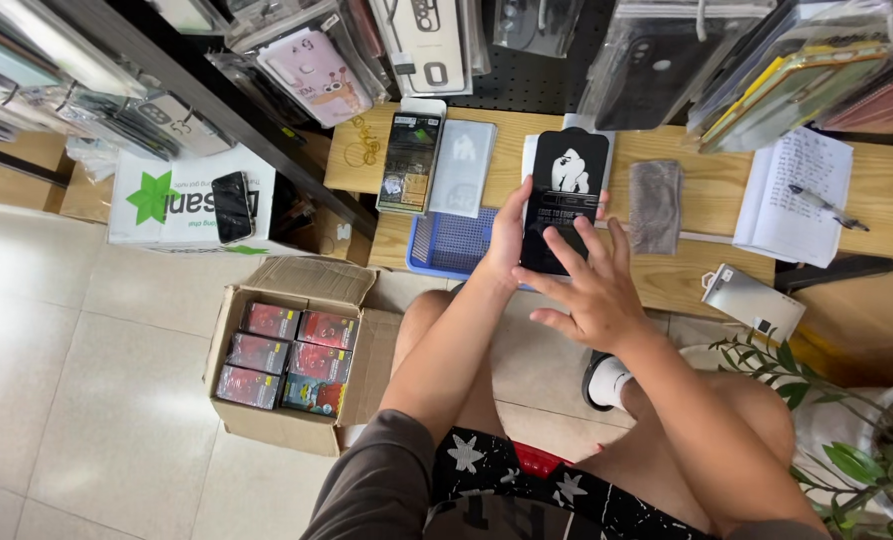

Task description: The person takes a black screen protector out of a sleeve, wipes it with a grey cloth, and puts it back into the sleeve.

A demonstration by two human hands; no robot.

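Your left hand grips a black flat pack by its left edge, thumb on the front face and the other fingers hidden behind it. This edge grip leaves the printed face unobstructed and turned up toward you. The pack stands upright above the far edge of the wooden table, clear of its surface.

Your right hand is released: fingers spread and extended, the tips lying on or just over the lower front of the pack. Whether they press it cannot be told. The open hand appears to steady or feel the face, not to carry it.

Just beyond the left fingers, a blue basket sits at the table's near edge. Beside the right fingertips lies a grey cloth. Further right of them are a notebook with a pen on it. Left of the left hand, two more flat packs lie side by side. Well below the left hand, an open carton of small boxes stands on the floor.
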